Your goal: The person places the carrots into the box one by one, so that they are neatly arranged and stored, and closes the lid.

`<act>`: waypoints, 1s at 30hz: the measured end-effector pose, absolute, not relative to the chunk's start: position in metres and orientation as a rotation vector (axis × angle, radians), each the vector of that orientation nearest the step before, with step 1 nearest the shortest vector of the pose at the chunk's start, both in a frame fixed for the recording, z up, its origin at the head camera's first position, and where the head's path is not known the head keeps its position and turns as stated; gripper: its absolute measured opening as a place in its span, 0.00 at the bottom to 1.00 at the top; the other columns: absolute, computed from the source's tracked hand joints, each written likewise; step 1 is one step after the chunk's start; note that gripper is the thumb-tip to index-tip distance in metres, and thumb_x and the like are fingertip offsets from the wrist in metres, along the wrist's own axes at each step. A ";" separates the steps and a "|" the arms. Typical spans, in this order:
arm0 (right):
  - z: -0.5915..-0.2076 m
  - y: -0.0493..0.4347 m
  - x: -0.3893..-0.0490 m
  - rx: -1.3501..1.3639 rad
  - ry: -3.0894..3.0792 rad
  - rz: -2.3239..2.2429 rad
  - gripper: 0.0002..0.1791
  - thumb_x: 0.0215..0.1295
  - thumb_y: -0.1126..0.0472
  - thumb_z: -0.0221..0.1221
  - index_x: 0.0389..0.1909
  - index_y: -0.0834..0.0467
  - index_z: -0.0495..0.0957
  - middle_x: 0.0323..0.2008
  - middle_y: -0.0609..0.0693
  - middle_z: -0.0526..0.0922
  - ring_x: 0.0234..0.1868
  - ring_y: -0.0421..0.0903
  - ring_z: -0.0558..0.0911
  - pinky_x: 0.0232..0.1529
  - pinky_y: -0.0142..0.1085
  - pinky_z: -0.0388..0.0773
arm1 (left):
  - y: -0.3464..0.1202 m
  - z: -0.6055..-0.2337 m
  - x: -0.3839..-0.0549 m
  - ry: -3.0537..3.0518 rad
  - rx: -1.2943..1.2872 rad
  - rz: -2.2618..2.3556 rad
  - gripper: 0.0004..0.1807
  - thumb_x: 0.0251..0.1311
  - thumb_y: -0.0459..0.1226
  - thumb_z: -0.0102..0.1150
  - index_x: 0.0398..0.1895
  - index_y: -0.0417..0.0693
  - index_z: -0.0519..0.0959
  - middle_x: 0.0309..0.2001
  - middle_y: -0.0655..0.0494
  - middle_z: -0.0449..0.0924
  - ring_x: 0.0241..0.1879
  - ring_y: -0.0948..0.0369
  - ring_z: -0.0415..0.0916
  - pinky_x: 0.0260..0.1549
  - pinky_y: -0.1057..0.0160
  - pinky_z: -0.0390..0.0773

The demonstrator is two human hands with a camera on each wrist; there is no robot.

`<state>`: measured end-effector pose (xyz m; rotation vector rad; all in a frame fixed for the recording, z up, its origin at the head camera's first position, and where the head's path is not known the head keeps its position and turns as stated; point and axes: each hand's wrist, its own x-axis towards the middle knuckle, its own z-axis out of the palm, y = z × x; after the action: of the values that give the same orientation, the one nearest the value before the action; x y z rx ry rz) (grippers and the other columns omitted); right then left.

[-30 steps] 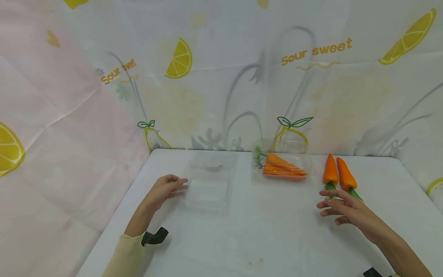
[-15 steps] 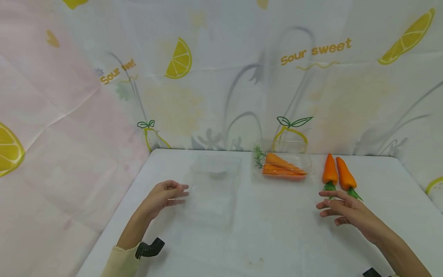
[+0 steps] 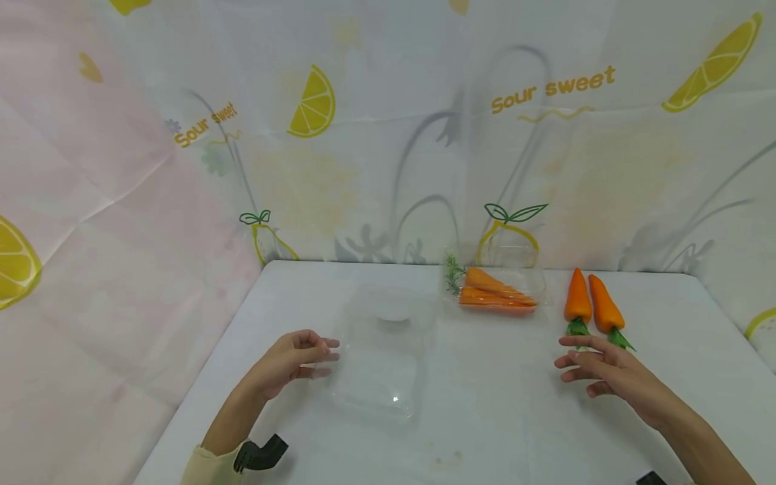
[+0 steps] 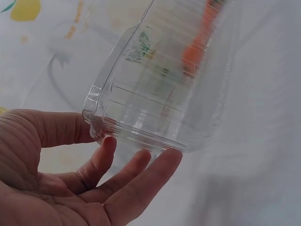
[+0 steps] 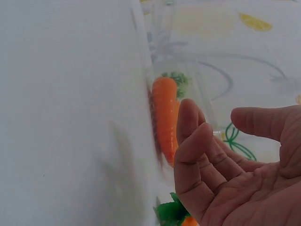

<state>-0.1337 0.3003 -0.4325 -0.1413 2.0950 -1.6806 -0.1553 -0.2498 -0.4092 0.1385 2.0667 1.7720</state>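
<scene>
My left hand point(image 3: 291, 364) grips a clear plastic clamshell box point(image 3: 378, 377) by its left edge, over the left half of the table. In the left wrist view the thumb is at the rim and the fingertips press under the end of the box point(image 4: 150, 108). My right hand point(image 3: 606, 370) hangs with loosely bent fingers and holds nothing. Just beyond it lie two orange carrots with green tops, the left carrot point(image 3: 578, 296) and the right carrot point(image 3: 606, 303). Its fingers overlap their green leaves in the head view.
A second clear box point(image 3: 533, 283) with several carrots point(image 3: 494, 293) and a leafy green sprig point(image 3: 453, 273) stands at the back of the white table point(image 3: 485, 417). Behind the table hangs a lemon-printed cloth point(image 3: 388, 135).
My left hand has brought the clear box nearer to me and slightly right, and the box has tilted. The right hand, the loose carrots and the filled box have stayed in place.
</scene>
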 end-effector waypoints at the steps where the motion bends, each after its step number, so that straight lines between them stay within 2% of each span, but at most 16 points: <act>1: -0.433 0.300 -0.134 -0.138 2.094 -1.678 0.21 0.79 0.54 0.45 0.65 0.61 0.67 0.48 0.50 0.83 0.45 0.45 0.84 0.37 0.41 0.81 | -0.249 -0.410 -0.154 2.048 0.137 1.776 0.07 0.67 0.35 0.59 0.37 0.39 0.75 0.60 0.31 0.72 0.56 0.45 0.77 0.49 0.51 0.80; 7: -0.434 0.301 -0.133 -0.152 2.084 -1.675 0.21 0.79 0.55 0.45 0.65 0.62 0.66 0.48 0.50 0.83 0.45 0.44 0.84 0.37 0.40 0.81 | -0.245 -0.414 -0.150 1.977 0.124 1.767 0.05 0.66 0.35 0.59 0.35 0.42 0.75 0.58 0.35 0.74 0.55 0.47 0.78 0.49 0.51 0.80; 13: -0.436 0.302 -0.133 -0.181 2.066 -1.689 0.16 0.80 0.56 0.44 0.62 0.51 0.71 0.48 0.47 0.83 0.45 0.43 0.83 0.37 0.39 0.81 | -0.240 -0.416 -0.146 1.932 0.128 1.765 0.04 0.66 0.33 0.58 0.33 0.43 0.75 0.58 0.36 0.74 0.54 0.48 0.78 0.48 0.50 0.81; 22: -0.436 0.303 -0.132 -0.205 2.048 -1.697 0.15 0.80 0.56 0.43 0.60 0.45 0.73 0.48 0.46 0.83 0.46 0.44 0.83 0.38 0.39 0.81 | -0.228 -0.417 -0.141 1.850 0.151 1.753 0.05 0.65 0.32 0.58 0.30 0.46 0.77 0.58 0.37 0.73 0.53 0.49 0.78 0.47 0.51 0.81; 30: -0.436 0.301 -0.133 -0.167 2.049 -1.683 0.19 0.79 0.54 0.45 0.64 0.57 0.70 0.49 0.52 0.83 0.46 0.45 0.83 0.39 0.41 0.81 | -0.211 -0.421 -0.134 1.762 0.181 1.771 0.05 0.63 0.33 0.61 0.29 0.48 0.77 0.58 0.39 0.74 0.52 0.52 0.78 0.48 0.51 0.80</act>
<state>-0.1328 0.3013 -0.4363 -0.1666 2.0491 -1.6835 -0.1342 -0.2111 -0.4210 0.1812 1.7625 1.7714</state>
